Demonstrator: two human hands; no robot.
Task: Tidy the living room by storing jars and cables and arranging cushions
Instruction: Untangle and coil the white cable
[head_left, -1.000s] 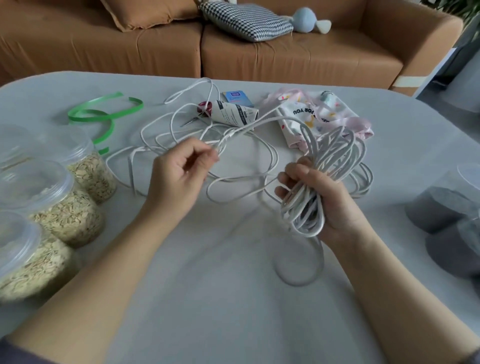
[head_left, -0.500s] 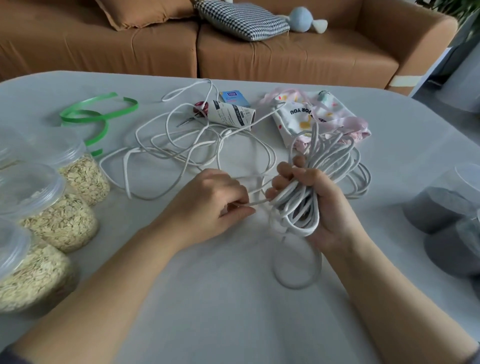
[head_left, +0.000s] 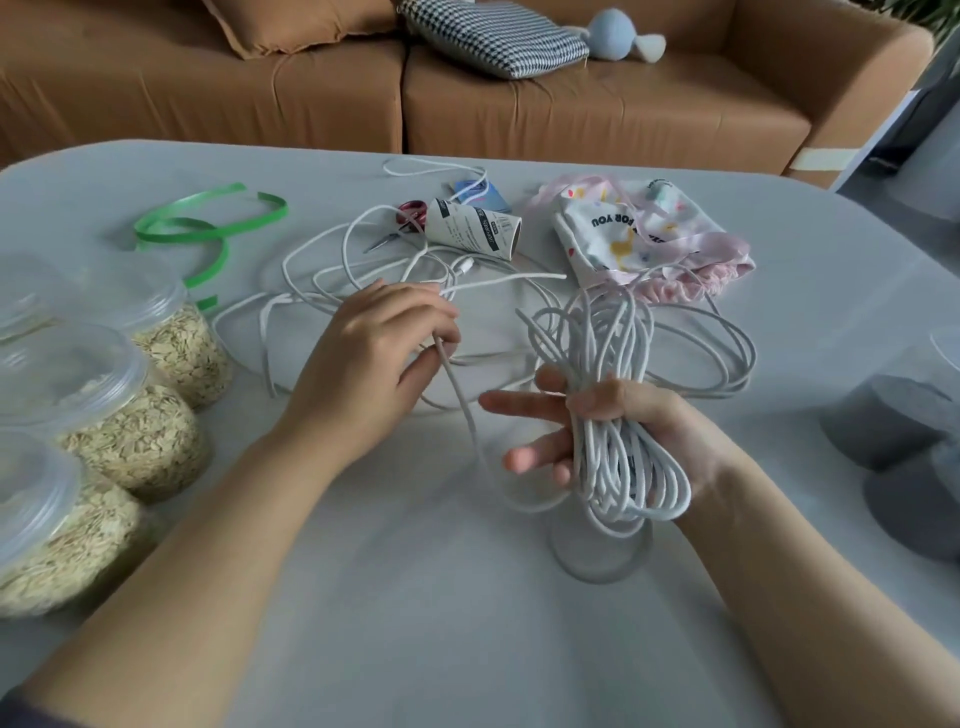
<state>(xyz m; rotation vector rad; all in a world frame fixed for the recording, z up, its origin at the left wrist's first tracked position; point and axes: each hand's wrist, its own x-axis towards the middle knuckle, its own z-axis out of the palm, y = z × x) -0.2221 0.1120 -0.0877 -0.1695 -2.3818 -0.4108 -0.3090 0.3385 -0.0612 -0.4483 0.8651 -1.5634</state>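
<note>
Since half a second ago, the left hand has drawn away from the right hand and up toward the loose cable on the table, and the right fingers have opened out. Left fingers are curling loosely around one white strand, which is running from that hand down in a low curve toward the coil. The right hand is lying palm up with the coil across it; the thumb is pressing over the bundle's middle while the fingers are stretching out flat toward the left, so the grip is only half closed. Loops are fanning out above the hand and hanging below it over the table.

Grey cloth is covering the table. Three clear jars of pale flakes are standing at the left edge, lids on. A green ribbon is curling behind them. Farther back, scissors are lying partly under a printed tube, with a small blue box just behind and a pink printed bag to the right. Two grey containers are sitting at the right edge.

Beyond the table, a brown sofa is holding a brown cushion, a checked cushion and a blue soft toy.
</note>
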